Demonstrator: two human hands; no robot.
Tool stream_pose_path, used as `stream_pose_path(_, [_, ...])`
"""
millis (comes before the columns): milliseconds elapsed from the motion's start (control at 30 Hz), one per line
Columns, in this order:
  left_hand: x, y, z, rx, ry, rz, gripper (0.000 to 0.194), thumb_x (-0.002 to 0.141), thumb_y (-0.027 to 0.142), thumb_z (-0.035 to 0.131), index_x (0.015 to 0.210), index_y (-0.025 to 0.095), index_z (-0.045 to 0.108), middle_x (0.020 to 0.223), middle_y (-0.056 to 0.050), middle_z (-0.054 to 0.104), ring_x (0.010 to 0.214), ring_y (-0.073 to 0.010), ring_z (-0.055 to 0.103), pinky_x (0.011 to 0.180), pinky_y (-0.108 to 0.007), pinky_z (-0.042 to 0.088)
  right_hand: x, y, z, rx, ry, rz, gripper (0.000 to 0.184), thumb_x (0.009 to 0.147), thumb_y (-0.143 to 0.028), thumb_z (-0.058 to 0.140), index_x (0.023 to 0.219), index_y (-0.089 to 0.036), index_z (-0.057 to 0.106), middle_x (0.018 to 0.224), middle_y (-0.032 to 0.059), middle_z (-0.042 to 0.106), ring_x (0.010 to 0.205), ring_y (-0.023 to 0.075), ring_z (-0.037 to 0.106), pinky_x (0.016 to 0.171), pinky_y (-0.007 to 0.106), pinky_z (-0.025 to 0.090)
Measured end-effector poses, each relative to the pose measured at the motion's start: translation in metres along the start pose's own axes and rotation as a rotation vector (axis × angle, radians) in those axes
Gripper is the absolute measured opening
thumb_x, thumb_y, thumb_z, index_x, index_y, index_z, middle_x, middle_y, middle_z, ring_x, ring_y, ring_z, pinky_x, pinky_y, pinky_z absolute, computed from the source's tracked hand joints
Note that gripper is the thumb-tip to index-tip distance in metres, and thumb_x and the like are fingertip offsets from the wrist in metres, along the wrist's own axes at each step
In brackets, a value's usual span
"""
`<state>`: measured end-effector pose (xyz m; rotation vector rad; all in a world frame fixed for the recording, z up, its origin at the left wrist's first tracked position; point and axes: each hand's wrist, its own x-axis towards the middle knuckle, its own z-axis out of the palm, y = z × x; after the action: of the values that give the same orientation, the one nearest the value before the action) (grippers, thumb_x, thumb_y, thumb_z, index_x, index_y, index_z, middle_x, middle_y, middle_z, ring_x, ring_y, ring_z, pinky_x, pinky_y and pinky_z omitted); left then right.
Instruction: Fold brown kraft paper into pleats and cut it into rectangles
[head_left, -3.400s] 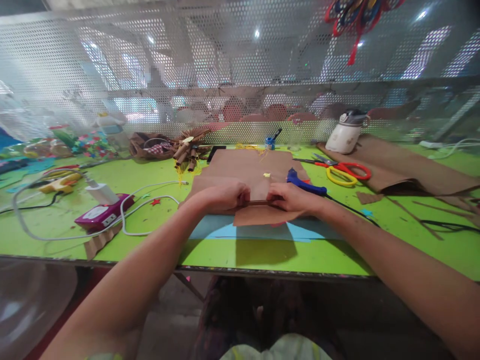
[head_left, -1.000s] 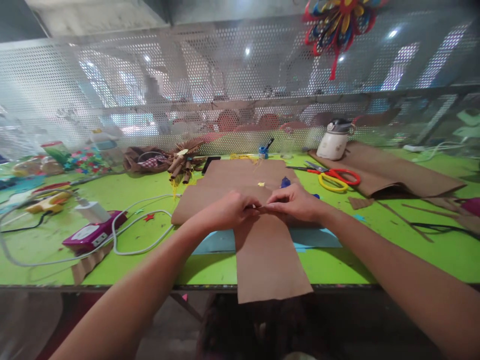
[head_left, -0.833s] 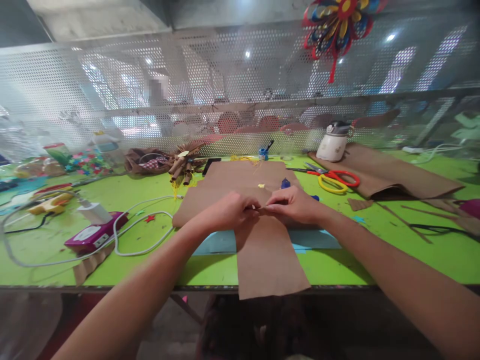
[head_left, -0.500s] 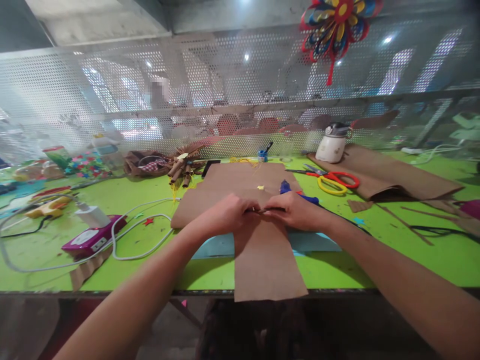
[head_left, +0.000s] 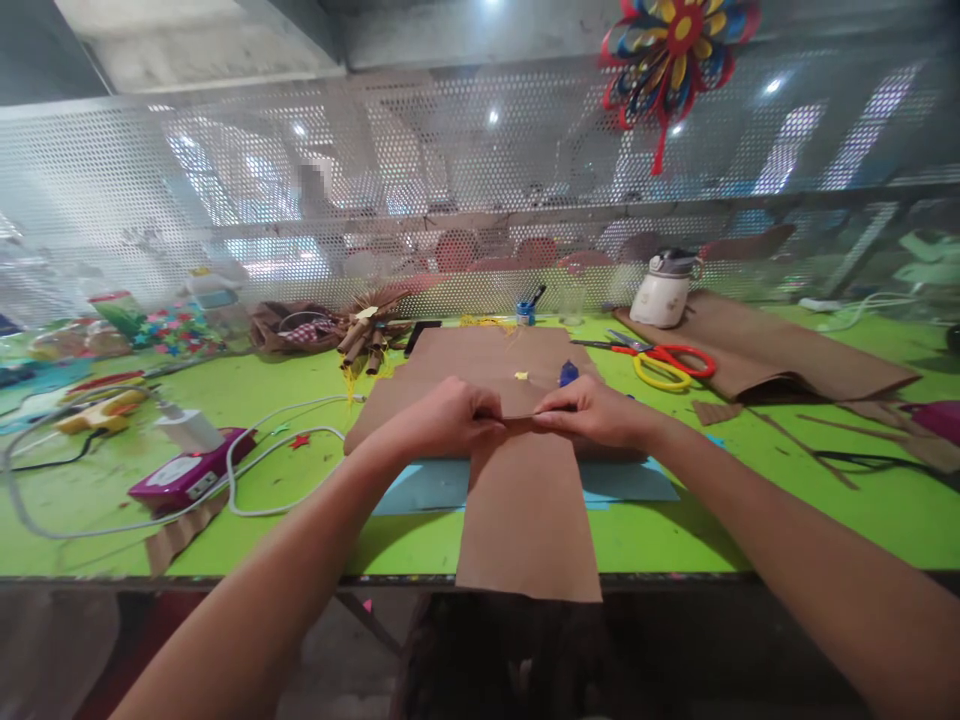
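A strip of brown paper (head_left: 525,510) lies on the green table (head_left: 262,380) and hangs over its near edge. My left hand (head_left: 442,418) and my right hand (head_left: 592,412) both pinch the far edge of this strip, fingers closed, thumbs near each other at the middle. Under the strip lies a light blue sheet (head_left: 420,488). Beyond the hands lie larger brown paper sheets (head_left: 487,355). The blue tip of a glue gun (head_left: 568,374) shows just behind my right hand.
Red and yellow scissors (head_left: 664,362) and a white jug (head_left: 664,290) lie at the back right on more brown paper (head_left: 787,355). A pink device (head_left: 187,470) with white cable sits left. Rolled paper tubes (head_left: 367,335) lie at the back. A perforated screen (head_left: 450,180) backs the table.
Over the last seconds the brown strip came unrolled toward me and now hangs over the table edge. In the last half second both hands shifted slightly, still pinching its far edge.
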<state>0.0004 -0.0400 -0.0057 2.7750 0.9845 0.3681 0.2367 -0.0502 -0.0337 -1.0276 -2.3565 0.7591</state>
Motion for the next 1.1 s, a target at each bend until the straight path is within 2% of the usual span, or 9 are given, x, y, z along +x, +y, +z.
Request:
stream_pose_path(167, [0.001,0.001,0.001,0.03,0.007,-0.009,0.018,0.08,0.027,0.055,0.074,0.015,0.066,0.062,0.002,0.06,0.056,-0.0088,0.046,0.053,-0.022,0.027,0.0,0.001,-0.002,0.036,-0.013,0.01,0.036,0.086,-0.041,0.051,0.085,-0.011,0.071,0.064,0.0009,0.055,0.06,0.0112,0.044,0.055,0.024,0.033])
stream_pose_path(300, [-0.002,-0.005,-0.004,-0.087,-0.101,-0.026,0.024,0.083,0.034,0.052,0.087,0.017,0.068,0.071,0.001,0.063,0.062,-0.0102,0.049,0.055,-0.021,0.03,-0.001,0.001,-0.002,0.035,-0.009,0.037,0.035,0.085,-0.041,0.052,0.086,-0.012,0.071,0.062,0.0,0.053,0.059,0.011,0.043,0.053,0.023,0.033])
stream_pose_path(433, [-0.004,-0.011,-0.009,-0.098,-0.169,0.002,0.025,0.085,0.029,0.048,0.089,0.016,0.068,0.073,0.0,0.063,0.064,-0.0102,0.05,0.057,-0.02,0.031,-0.002,0.002,-0.001,0.056,0.005,0.06,0.034,0.084,-0.04,0.054,0.088,-0.011,0.071,0.063,0.0004,0.054,0.059,0.0108,0.044,0.054,0.023,0.034])
stream_pose_path(667, [-0.005,-0.005,-0.012,0.008,-0.079,0.004,0.022,0.083,0.026,0.049,0.072,0.014,0.065,0.058,0.003,0.055,0.055,-0.0077,0.044,0.051,-0.021,0.025,-0.001,0.003,-0.001,0.058,0.034,0.026,0.034,0.084,-0.04,0.054,0.086,-0.011,0.072,0.07,0.0033,0.062,0.063,0.0122,0.05,0.058,0.024,0.038])
stream_pose_path(733, [-0.004,-0.005,-0.01,-0.032,-0.06,-0.008,0.024,0.084,0.028,0.049,0.076,0.015,0.066,0.062,0.002,0.059,0.057,-0.0084,0.046,0.052,-0.021,0.027,0.0,0.003,-0.001,0.044,0.061,0.01,0.033,0.084,-0.039,0.054,0.086,-0.012,0.072,0.072,0.0039,0.064,0.065,0.013,0.052,0.059,0.024,0.039])
stream_pose_path(867, [0.0,-0.003,-0.004,-0.179,-0.042,-0.007,0.028,0.087,0.033,0.047,0.094,0.016,0.069,0.079,-0.001,0.068,0.067,-0.0107,0.054,0.057,-0.02,0.034,0.001,0.001,0.002,0.024,0.063,0.005,0.03,0.086,-0.036,0.051,0.085,-0.012,0.07,0.072,0.0033,0.065,0.066,0.0134,0.055,0.06,0.024,0.04])
stream_pose_path(1100, [0.004,0.002,0.004,-0.15,-0.018,0.003,0.026,0.087,0.029,0.048,0.089,0.013,0.069,0.073,-0.001,0.067,0.063,-0.0102,0.053,0.056,-0.02,0.033,0.002,-0.006,0.014,-0.081,0.106,-0.051,0.028,0.089,-0.037,0.051,0.095,-0.016,0.068,0.087,0.0046,0.07,0.077,0.0157,0.06,0.067,0.025,0.042])
